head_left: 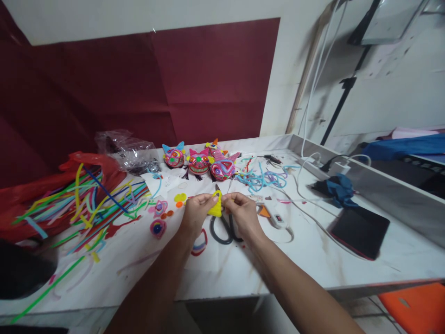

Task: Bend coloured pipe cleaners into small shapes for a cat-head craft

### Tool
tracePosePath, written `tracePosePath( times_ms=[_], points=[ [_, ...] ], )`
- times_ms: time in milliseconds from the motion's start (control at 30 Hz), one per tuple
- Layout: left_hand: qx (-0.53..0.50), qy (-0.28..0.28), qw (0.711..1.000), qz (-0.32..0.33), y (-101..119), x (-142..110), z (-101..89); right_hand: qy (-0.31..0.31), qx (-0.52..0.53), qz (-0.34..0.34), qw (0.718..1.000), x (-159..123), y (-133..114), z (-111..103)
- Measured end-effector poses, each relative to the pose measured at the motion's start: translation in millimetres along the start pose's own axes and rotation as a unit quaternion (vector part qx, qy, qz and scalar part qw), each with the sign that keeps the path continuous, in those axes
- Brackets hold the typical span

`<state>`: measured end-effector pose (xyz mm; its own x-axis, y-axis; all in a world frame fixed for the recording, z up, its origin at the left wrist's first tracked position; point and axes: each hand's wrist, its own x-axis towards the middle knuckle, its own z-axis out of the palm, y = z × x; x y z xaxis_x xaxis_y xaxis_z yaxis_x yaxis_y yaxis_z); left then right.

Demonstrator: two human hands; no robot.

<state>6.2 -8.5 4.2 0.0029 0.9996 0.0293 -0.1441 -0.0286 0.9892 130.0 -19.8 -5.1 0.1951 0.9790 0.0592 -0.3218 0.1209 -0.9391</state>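
Note:
My left hand [197, 208] pinches a small yellow pipe-cleaner piece [214, 210], bent into a rough triangle with a loop at its top. My right hand [242, 211] is closed at the piece's right edge, thumb and fingertips together against it. Black-handled scissors [221, 237] lie on the table below both hands, partly hidden by them. Left of my hands are two pink coiled pieces, one with a dark blue centre [158, 228], plus yellow and orange discs [180, 198]. A red, white and blue loop [200, 243] lies by my left wrist.
Several colourful animal-like balls [199, 161] stand at the back. Many loose pipe cleaners [92, 195] spill from a red plastic bag [93, 162] at left. On the right are light-blue strands [260, 178], a power strip [277, 218], cables and a black tablet-like object [361, 232].

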Motion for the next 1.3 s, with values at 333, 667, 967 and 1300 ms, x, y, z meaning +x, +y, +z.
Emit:
tracePosePath(
  times_ms=[333,667,967,1300],
  points=[
    [0.01,-0.018,0.997,0.08,-4.8,1.2,0.6,-0.048,0.091,0.049,0.994,5.7,5.0,-5.6],
    [0.024,-0.028,0.996,0.08,5.7,-1.9,2.0,-0.031,0.083,0.02,0.996,5.9,0.4,-5.4],
    [0.045,-0.006,0.993,0.11,3.9,-2.8,2.9,-0.013,0.075,0.01,0.997,2.0,-1.0,-2.7],
    [0.094,0.029,0.984,0.151,-4.0,-1.0,0.3,-0.041,0.078,0.009,0.996,-0.3,1.6,1.2]
  ],
)
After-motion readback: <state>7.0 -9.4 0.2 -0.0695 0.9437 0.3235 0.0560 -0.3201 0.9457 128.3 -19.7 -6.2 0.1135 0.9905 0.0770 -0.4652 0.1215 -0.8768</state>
